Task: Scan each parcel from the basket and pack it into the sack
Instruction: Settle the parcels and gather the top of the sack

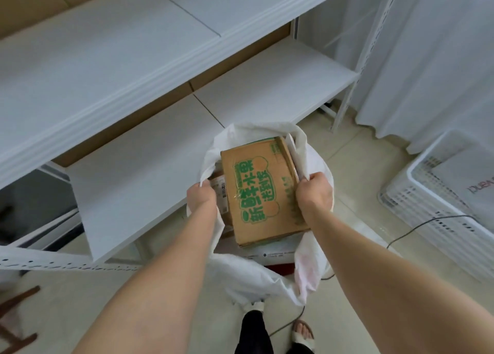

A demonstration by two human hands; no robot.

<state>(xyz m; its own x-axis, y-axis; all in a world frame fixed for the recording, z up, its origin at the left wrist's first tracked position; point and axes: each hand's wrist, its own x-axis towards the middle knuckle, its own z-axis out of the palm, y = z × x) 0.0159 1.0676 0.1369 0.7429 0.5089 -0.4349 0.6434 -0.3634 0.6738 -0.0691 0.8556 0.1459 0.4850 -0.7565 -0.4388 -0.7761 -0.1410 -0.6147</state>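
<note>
Grip: left hand (201, 201) and right hand (315, 193) each clenched on the sack (267, 276) rim, opposite sides, apparently spreading the mouth so the box (259, 187), tilted inside atop another parcel (219, 190), can settle; basket (427, 206) well apart, rightward.

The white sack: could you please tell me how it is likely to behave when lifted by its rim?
The sack is probably floppy: its rim folds and droops where the left hand and right hand grip it. It likely sags under load, since the cardboard box fills its mouth. The thin fabric may strain against the box's corners.
</note>
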